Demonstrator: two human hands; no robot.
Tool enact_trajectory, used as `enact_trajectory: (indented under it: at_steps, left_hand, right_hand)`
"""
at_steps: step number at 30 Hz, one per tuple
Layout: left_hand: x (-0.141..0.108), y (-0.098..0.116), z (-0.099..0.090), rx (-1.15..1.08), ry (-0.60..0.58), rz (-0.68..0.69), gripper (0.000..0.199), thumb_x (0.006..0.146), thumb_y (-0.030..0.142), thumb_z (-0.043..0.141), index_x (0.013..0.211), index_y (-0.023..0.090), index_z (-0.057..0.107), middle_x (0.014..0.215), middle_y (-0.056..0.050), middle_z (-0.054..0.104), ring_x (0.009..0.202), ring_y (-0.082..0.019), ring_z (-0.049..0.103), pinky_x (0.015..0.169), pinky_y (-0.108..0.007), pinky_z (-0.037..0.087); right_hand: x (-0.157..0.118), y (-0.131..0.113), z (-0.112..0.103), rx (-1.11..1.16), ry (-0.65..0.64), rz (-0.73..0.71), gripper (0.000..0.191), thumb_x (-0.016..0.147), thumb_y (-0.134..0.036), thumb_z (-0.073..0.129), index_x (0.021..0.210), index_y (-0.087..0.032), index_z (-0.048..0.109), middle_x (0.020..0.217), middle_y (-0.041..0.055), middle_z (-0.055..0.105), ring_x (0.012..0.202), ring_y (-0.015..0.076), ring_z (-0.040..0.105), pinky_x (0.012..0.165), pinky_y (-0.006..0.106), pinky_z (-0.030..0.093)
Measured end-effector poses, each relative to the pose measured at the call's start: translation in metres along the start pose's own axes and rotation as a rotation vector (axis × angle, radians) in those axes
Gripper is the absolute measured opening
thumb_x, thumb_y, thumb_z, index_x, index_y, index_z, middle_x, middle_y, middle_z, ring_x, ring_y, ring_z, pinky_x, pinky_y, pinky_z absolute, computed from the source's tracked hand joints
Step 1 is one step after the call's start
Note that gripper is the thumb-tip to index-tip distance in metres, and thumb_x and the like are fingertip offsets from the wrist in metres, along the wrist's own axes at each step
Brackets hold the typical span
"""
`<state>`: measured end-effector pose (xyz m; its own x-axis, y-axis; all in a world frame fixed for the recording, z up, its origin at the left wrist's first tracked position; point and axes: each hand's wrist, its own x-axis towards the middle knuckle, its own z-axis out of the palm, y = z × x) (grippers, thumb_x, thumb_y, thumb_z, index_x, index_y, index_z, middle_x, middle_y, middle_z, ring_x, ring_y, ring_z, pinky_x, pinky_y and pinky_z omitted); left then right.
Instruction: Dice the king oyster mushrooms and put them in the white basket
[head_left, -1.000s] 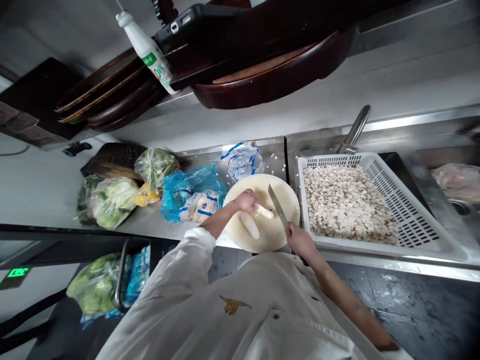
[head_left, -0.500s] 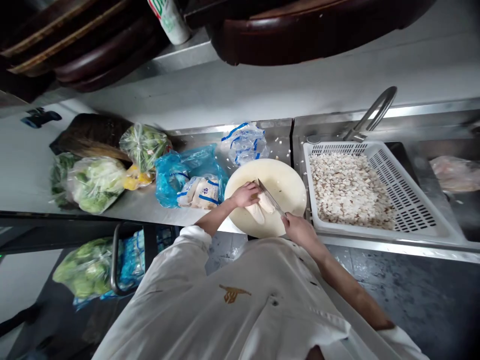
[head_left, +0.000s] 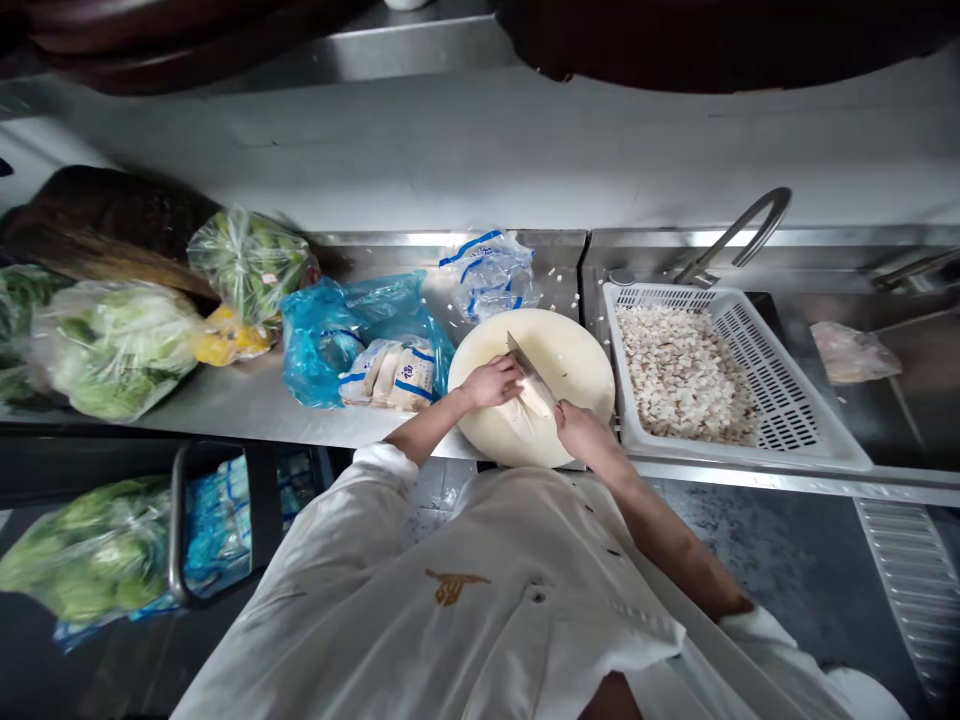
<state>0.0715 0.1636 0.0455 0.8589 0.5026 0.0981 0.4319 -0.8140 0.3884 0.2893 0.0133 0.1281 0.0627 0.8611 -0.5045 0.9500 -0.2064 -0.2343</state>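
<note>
A round cream cutting board (head_left: 581, 350) lies on the steel counter in front of me. On it are pale, long pieces of food (head_left: 529, 410), probably mushroom. My left hand (head_left: 493, 382) rests on them with its fingers curled, pressing them to the board. The handle of a knife (head_left: 534, 370) is in my closed right hand (head_left: 577, 428); its blade slants up and left, close beside my left fingertips. To the right stands a white perforated basket (head_left: 814, 430) with many small diced pale pieces (head_left: 682, 375).
Left of the board are a blue plastic bag (head_left: 319, 340) with packaged pale food (head_left: 394, 375) and bagged greens (head_left: 124, 350). Behind it lies crumpled clear packaging (head_left: 491, 275). A faucet (head_left: 761, 215) arches behind the basket; a dark shelf load (head_left: 712, 50) hangs overhead.
The view has shifted and tilted downward. The knife and my right hand have moved slightly left, bringing the blade over the pale pieces. My left hand still holds them.
</note>
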Motion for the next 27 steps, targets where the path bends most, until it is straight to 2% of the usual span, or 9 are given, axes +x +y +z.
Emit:
enact_trajectory:
  at_steps: [4,7,14,20,24,27]
  left_hand:
    - [-0.003,-0.002,-0.001,-0.008,-0.002,0.035,0.038,0.105,0.048,0.052,0.126,0.023,0.071,0.124,-0.012,0.063,0.125,-0.028,0.057,0.117,-0.043,0.043]
    - [-0.005,-0.001,-0.002,-0.009,-0.013,0.065,0.039,0.105,0.048,0.052,0.130,0.023,0.070,0.127,-0.012,0.063,0.128,-0.028,0.056,0.117,-0.044,0.044]
    - [-0.012,0.005,-0.001,-0.010,0.030,0.035,0.039,0.107,0.045,0.048,0.129,0.023,0.070,0.124,-0.013,0.065,0.127,-0.028,0.058,0.117,-0.045,0.045]
    - [-0.016,0.006,0.001,-0.009,0.026,0.033,0.041,0.107,0.046,0.048,0.133,0.023,0.069,0.132,-0.013,0.065,0.129,-0.028,0.059,0.117,-0.046,0.045]
    - [-0.020,0.008,0.005,0.004,0.037,-0.007,0.038,0.107,0.043,0.047,0.131,0.025,0.070,0.129,-0.011,0.066,0.126,-0.027,0.060,0.114,-0.045,0.047]
    - [-0.021,0.008,0.005,0.026,0.020,0.000,0.038,0.108,0.044,0.046,0.128,0.023,0.071,0.127,-0.011,0.067,0.124,-0.027,0.061,0.111,-0.044,0.049]
  right_hand:
    - [0.004,-0.009,0.002,-0.020,-0.024,0.056,0.043,0.114,-0.038,0.030,0.131,-0.015,0.062,0.117,0.0184,0.076,0.111,0.0279,0.074,0.092,0.033,0.048]
    - [0.009,-0.013,-0.002,-0.022,0.004,0.030,0.043,0.114,-0.039,0.030,0.131,-0.017,0.063,0.119,0.0173,0.076,0.114,0.0277,0.072,0.095,0.034,0.047]
    - [0.008,-0.020,0.001,-0.037,-0.044,0.076,0.044,0.114,-0.039,0.028,0.131,-0.016,0.063,0.121,0.0186,0.075,0.114,0.0271,0.072,0.093,0.033,0.048]
    - [0.006,-0.016,0.003,-0.037,-0.014,0.030,0.045,0.114,-0.042,0.029,0.128,-0.018,0.064,0.116,0.0181,0.076,0.112,0.0289,0.073,0.095,0.035,0.048]
    - [0.011,-0.017,0.005,0.007,-0.053,0.053,0.045,0.114,-0.040,0.029,0.131,-0.017,0.064,0.120,0.0188,0.076,0.114,0.0292,0.072,0.094,0.035,0.048]
    - [0.014,-0.014,0.001,0.026,-0.026,0.022,0.044,0.114,-0.041,0.031,0.130,-0.018,0.065,0.122,0.0182,0.075,0.115,0.0296,0.072,0.095,0.035,0.048]
